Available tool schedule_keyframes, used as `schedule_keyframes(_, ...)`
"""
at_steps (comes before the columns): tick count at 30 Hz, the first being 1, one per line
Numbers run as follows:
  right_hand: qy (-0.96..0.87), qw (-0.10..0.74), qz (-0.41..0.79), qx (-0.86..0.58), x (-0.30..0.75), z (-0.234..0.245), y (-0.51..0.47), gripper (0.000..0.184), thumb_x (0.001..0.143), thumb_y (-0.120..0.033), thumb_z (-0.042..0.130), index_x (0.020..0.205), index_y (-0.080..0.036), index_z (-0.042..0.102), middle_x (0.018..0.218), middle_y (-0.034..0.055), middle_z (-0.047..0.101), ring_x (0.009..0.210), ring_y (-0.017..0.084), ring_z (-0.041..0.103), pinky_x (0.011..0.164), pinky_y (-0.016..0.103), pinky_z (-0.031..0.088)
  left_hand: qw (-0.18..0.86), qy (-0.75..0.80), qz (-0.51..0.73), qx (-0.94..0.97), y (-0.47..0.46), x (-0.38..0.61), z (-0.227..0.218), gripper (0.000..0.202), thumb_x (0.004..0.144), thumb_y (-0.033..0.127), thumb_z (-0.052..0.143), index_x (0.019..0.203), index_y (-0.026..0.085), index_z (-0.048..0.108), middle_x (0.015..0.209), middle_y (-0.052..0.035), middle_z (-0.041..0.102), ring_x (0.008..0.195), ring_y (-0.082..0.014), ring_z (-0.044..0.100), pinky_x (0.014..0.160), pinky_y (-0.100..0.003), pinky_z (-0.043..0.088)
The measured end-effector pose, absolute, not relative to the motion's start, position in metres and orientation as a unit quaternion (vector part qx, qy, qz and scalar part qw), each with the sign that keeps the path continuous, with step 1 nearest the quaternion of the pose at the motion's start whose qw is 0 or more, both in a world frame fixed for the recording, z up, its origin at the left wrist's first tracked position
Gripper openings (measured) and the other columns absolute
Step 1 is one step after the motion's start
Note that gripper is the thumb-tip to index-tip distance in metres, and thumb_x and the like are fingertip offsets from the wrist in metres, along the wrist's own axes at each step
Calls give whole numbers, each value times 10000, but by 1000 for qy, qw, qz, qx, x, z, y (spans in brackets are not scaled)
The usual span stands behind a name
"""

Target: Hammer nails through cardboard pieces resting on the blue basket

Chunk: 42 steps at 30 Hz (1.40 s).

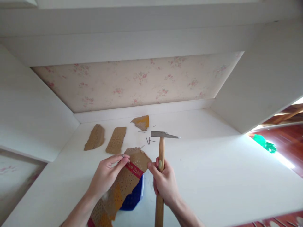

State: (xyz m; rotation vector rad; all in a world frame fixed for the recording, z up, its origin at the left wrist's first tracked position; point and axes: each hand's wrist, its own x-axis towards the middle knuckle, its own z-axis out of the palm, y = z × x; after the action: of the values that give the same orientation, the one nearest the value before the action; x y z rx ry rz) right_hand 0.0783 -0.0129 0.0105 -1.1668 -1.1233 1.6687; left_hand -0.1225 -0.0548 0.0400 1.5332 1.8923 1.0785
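Left hand point(106, 175): grip closed to a pinch, thumb against forefinger, on a small metal bit point(123, 155). Looks like a nail, but mostly hidden by the fingertips. Hand sits over the left edge of the big cardboard piece point(129, 183), near its far end.

Right hand point(167, 183): grip wrapped round the wooden handle of the hammer point(161, 151), partway up. Hammer points away from the person, metal head at the far end, one side blunt, the other tapering to the right. Right thumb tip is at the cardboard's right edge; can't confirm how firmly it presses.

Big cardboard: full of small holes, torn edges, red band point(135, 169) with pale print across it, orange patches nearer the person. It overlaps a blue container point(132, 200); contact between the two can't be told.

On the white tabletop point(213, 164), beyond the hands: loose nails point(149, 140), most of them left of the hammer head. Three smaller scraps farther back: brown scrap point(95, 137) at far left, holed scrap point(115, 140) beside it, orange-yellow scrap point(142, 122) nearest the floral wallpaper point(142, 77).

Green item point(264, 143) on the reddish floor, right.
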Motion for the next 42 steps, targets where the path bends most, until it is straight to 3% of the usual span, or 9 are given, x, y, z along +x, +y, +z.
schedule_keyframes(6, -421, 388, 691, -442, 75, 10, -22, 348, 865, -424, 610, 791, -258, 314, 463, -159, 379, 220, 31, 320, 210, 116, 182, 263, 713, 384, 524, -81, -137, 53, 231, 859, 429, 637, 944, 252, 760, 1021, -20, 760, 950, -205, 704, 850, -265, 557)
schedule_keyframes(12, -430, 356, 704, -440, 67, 10, -34, 337, 880, -438, 580, 790, -260, 309, 481, -153, 379, 218, 36, 334, 204, 124, 189, 248, 721, 340, 550, -81, -151, 78, 236, 831, 426, 661, 960, 262, 772, 943, -17, 776, 895, -230, 722, 777, -264, 576)
schedule_keyframes(20, -492, 367, 589, -526, 63, -11, -16, 301, 877, -423, 576, 766, -248, 359, 495, -138, 334, 262, 46, 365, 233, 141, 253, 193, 706, 314, 605, -42, -137, 46, 291, 901, 431, 560, 892, 241, 780, 856, -3, 780, 761, -191, 723, 647, -226, 557)
schedule_keyframes(25, -484, 372, 586, -534, 59, -23, -11, 272, 887, -446, 543, 797, -249, 379, 483, -135, 346, 262, 58, 359, 224, 145, 246, 99, 663, 358, 650, -40, -112, 34, 212, 909, 326, 586, 858, 219, 761, 861, -35, 777, 792, -185, 718, 774, -270, 557)
schedule_keyframes(34, -486, 370, 590, -528, 60, -29, -10, 309, 870, -459, 590, 765, -244, 395, 469, -139, 344, 272, 57, 366, 245, 157, 253, 143, 638, 387, 651, -36, -93, 7, 211, 944, 306, 546, 907, 226, 737, 892, -28, 759, 841, -174, 705, 776, -278, 568)
schedule_keyframes(42, -463, 382, 611, -516, 61, -15, -13, 301, 875, -414, 576, 754, -250, 354, 443, -153, 325, 253, 47, 332, 234, 139, 241, 126, 642, 393, 646, -44, -92, 14, 169, 942, 274, 555, 915, 206, 707, 904, -33, 741, 873, -168, 680, 817, -275, 540)
